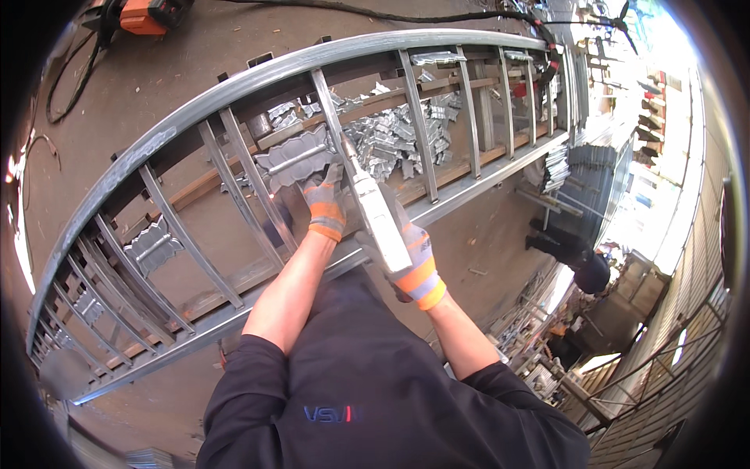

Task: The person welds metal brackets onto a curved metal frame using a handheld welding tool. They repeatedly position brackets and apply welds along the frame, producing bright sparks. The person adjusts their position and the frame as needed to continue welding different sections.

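Observation:
In an orange-and-grey glove, my left hand (325,202) holds the lower right edge of a scalloped silver metal plate (295,159). A raised rib crosses this plate, which sits between two crossbars of a long ladder-like metal frame (437,205). My gloved right hand (418,266) is closed round a long white hand tool (379,223) with a narrow metal nozzle. The nozzle slants up to a crossbar (326,102) just right of the plate; whether it touches, I cannot tell. Another scalloped plate (154,247) sits between crossbars farther left.
A pile of small silver metal pieces (402,133) lies under the frame. At the upper left stands an orange machine (152,16) with a black cable. A crouching person (574,254) is at the right, near stacked metal panels (600,172). A thick hose (351,11) runs along the top.

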